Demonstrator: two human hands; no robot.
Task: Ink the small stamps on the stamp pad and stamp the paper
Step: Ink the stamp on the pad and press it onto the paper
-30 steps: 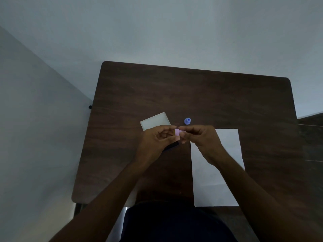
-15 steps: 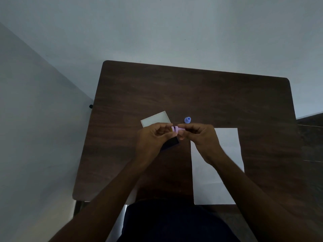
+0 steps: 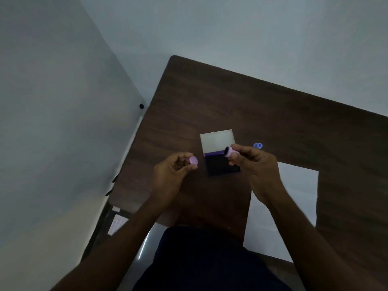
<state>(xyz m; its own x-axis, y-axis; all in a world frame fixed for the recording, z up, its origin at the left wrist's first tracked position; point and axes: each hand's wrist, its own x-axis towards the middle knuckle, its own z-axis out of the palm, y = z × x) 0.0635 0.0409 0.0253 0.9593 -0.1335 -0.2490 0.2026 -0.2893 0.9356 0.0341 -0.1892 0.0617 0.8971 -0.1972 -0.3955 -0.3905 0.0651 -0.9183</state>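
Observation:
My right hand (image 3: 257, 166) pinches a small pink stamp (image 3: 230, 152), its dark face turned left, just above the open stamp pad (image 3: 222, 166). The pad's dark ink surface lies on the table with its pale lid (image 3: 217, 141) folded back behind it. My left hand (image 3: 171, 177) holds the stamp's pink cap (image 3: 193, 160) between thumb and fingers, left of the pad. A white sheet of paper (image 3: 294, 198) lies to the right, partly under my right forearm. A small blue stamp (image 3: 257, 145) stands behind my right hand.
The dark wooden table (image 3: 262, 106) runs to a wall on the left and back. Its near edge meets my lap. A metal frame and a white patterned object (image 3: 116, 224) show below the table's left corner.
My hands were together at the pink stamp; they have pulled apart, the cap going left in my left hand and the stamp staying in my right. The view shifted left, uncovering the pad.

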